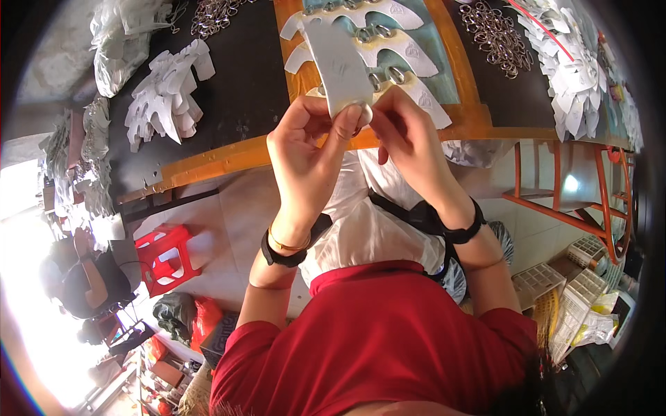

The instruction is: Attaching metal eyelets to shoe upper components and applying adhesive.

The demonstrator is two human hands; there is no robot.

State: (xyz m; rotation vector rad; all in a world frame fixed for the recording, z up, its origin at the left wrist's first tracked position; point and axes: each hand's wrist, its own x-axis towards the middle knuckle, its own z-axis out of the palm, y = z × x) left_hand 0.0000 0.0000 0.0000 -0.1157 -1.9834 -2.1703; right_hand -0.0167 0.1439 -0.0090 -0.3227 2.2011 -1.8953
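My left hand (305, 149) pinches the lower end of a flat white strip (340, 62), thumb in front and fingers behind. The strip stands up and away from me over the table's front edge. My right hand (409, 135) is closed at the same end, its fingertips against the strip's right side; a small rounded part shows between the two hands. Beyond them, curved white pieces (406, 52) lie in rows on a board (444, 48) with an orange-brown border. Silver oval rings (396, 74) sit along these pieces, some of them hidden behind my hands and the strip.
Loose metal rings (496, 38) lie in a heap at right, with another heap (215, 17) at far left. Stacks of white cut pieces (166, 97) flank the board. Beside the table are a red stool (166, 260), an orange metal frame (562, 197) and another person (94, 281).
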